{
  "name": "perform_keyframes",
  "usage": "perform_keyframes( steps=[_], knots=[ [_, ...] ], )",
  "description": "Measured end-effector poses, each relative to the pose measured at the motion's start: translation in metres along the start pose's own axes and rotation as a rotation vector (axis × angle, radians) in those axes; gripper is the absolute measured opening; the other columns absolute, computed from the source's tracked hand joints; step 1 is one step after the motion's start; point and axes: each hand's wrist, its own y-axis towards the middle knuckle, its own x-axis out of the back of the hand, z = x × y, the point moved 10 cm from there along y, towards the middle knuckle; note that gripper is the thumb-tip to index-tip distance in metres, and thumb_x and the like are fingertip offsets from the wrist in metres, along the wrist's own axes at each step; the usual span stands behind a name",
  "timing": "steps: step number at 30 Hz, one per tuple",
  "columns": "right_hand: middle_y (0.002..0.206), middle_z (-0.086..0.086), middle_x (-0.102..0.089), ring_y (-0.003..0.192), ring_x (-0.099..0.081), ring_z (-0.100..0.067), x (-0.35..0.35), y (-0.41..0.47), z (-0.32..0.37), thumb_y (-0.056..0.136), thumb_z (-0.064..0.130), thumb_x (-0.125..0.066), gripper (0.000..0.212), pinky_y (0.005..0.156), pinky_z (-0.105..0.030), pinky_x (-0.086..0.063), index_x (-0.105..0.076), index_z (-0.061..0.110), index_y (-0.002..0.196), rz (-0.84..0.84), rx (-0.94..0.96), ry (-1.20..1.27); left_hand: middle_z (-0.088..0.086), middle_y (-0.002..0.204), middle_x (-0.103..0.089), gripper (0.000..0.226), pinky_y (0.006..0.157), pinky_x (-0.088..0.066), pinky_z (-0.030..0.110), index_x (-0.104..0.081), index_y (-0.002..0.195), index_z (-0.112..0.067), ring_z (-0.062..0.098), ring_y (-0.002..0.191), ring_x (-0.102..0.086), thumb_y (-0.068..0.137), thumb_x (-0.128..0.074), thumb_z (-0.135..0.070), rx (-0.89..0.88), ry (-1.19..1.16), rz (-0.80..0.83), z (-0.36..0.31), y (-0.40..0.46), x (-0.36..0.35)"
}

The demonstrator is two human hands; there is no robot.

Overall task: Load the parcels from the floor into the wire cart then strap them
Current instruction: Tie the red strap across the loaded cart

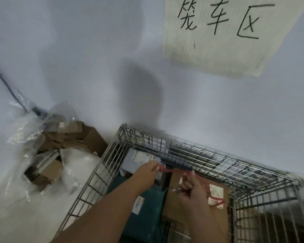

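your left hand (148, 170) and right hand (191, 185) pinch the red strap (175, 171) over parcels (188, 193) loaded in the wire cart (218, 165); strapping unfinished.

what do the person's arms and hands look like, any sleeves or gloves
Both forearms are bare as far as the view shows: no sleeves in sight. The left hand and right hand wear no gloves, and no watch, bracelet or ring shows. The picture is blurred, so fine marks cannot be told.
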Motion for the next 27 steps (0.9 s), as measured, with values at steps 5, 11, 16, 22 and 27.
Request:
perform_keyframes(
  steps=[5, 11, 16, 22, 27],
  knots=[
    [0.095, -0.017, -0.068, 0.076, -0.062, -0.023, -0.027, 0.042, -0.054, 0.061, 0.057, -0.083, 0.073, 0.077, -0.037, -0.048, -0.07, 0.0, 0.104, 0.218, -0.011, -0.386, -0.004, 0.103, -0.059, 0.023, 0.075, -0.047, 0.02, -0.055, 0.116, -0.029, 0.007, 0.091, -0.055, 0.104, -0.038, -0.021, -0.038, -0.168, -0.03, -0.001, 0.038, -0.025],
    [0.088, -0.024, -0.072, 0.082, -0.069, -0.035, -0.026, 0.091, -0.047, 0.049, 0.065, -0.082, 0.071, 0.081, -0.047, -0.054, -0.075, 0.005, 0.087, 0.124, 0.118, -0.733, 0.003, 0.093, -0.065, 0.057, 0.069, -0.051, 0.022, -0.014, 0.146, -0.046, 0.012, 0.078, -0.063, 0.102, -0.034, -0.015, -0.135, -0.157, -0.056, 0.013, 0.058, -0.04],
    [0.082, -0.018, -0.071, 0.076, -0.068, -0.036, -0.042, 0.104, -0.028, 0.071, 0.059, -0.071, 0.054, 0.073, -0.048, -0.058, -0.075, 0.009, 0.09, 0.161, 0.254, -0.878, -0.012, 0.11, -0.058, 0.045, 0.081, -0.044, 0.007, -0.042, 0.138, -0.027, -0.001, 0.096, -0.053, 0.098, -0.048, -0.008, -0.182, -0.066, -0.327, 0.031, 0.069, -0.011],
    [0.083, -0.011, -0.076, 0.067, -0.072, -0.011, -0.078, 0.115, -0.001, 0.09, 0.007, -0.064, 0.013, 0.055, -0.017, -0.056, -0.07, 0.0, 0.099, 0.214, 0.326, -0.808, -0.007, 0.098, -0.065, 0.024, 0.067, -0.041, 0.018, -0.055, 0.099, -0.033, 0.003, 0.083, -0.056, 0.1, -0.044, -0.012, 0.116, -0.651, -0.487, 0.098, 0.089, 0.006],
    [0.088, -0.01, -0.076, 0.08, -0.074, -0.015, -0.121, 0.127, 0.03, 0.085, 0.003, -0.068, 0.015, 0.063, -0.022, -0.061, -0.071, 0.005, 0.099, 0.228, 0.441, -0.774, -0.012, 0.094, -0.062, 0.02, 0.069, -0.044, 0.017, -0.061, 0.113, -0.021, 0.002, 0.083, -0.056, 0.097, -0.055, -0.012, 0.292, -0.906, -0.482, 0.129, 0.112, -0.002]
  ],
)
